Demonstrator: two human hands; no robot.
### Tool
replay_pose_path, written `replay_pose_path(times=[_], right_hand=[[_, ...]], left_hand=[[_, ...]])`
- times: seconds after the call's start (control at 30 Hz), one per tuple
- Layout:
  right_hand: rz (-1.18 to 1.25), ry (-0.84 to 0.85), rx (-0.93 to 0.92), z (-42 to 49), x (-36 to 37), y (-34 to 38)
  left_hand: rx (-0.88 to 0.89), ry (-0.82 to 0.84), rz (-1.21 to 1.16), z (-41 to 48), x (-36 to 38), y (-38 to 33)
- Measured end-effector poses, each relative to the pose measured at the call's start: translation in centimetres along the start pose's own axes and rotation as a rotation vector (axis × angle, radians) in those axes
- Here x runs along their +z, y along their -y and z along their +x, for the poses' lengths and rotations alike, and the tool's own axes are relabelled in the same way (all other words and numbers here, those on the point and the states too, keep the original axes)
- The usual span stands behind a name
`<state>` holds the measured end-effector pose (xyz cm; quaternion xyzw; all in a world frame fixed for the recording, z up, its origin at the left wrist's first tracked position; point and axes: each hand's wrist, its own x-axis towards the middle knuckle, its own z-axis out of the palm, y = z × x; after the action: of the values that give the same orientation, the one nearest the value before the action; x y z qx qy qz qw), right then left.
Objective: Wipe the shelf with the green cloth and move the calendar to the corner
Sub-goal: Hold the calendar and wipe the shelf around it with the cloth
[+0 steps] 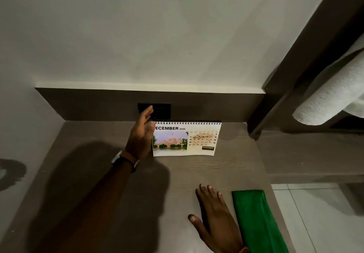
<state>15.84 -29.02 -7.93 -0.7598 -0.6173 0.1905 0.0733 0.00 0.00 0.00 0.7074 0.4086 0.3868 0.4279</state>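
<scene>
A white spiral-bound desk calendar point(187, 139), showing a December page with a photo of a domed building and a date grid, stands upright on the grey-brown wood-grain shelf point(197, 174), near the shelf's back edge and somewhat short of its right rear corner. The left hand point(142, 134) reaches in from the lower left, fingers extended and held loosely together, its palm just beside the calendar's left edge (whether it actually touches the card cannot be told, since the hand covers the first letter of the month); a wristwatch with a dark strap point(126, 160) sits on that wrist. Behind the fingertips, a black rectangular wall socket plate point(160, 110) is set into the dark back panel. The right hand point(214, 213) lies flat on the shelf near the front, fingers spread and gripping nothing. Just beside it, on its right, a folded bright green cloth point(254, 217) lies along the shelf's right edge, apart from the fingers. At upper right, a rolled white towel point(331, 95) rests on a dark frame.
</scene>
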Motion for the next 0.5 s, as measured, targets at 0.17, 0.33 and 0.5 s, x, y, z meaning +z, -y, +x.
replay_pose_path(times=[0.17,0.33,0.5], right_hand=[[0.081,-0.385,0.376,-3.8,-2.4,-2.6],[-0.070,-0.024,0.723,-6.1,-1.5,-5.4],[-0.076,-0.144,0.717,-6.5,-0.4,-4.7]], left_hand=[[0.086,0.043,0.124,0.9,1.7,0.8],[0.103,-0.008,0.104,0.9,2.4,1.6],[0.117,0.013,0.094,1.0,2.3,1.7]])
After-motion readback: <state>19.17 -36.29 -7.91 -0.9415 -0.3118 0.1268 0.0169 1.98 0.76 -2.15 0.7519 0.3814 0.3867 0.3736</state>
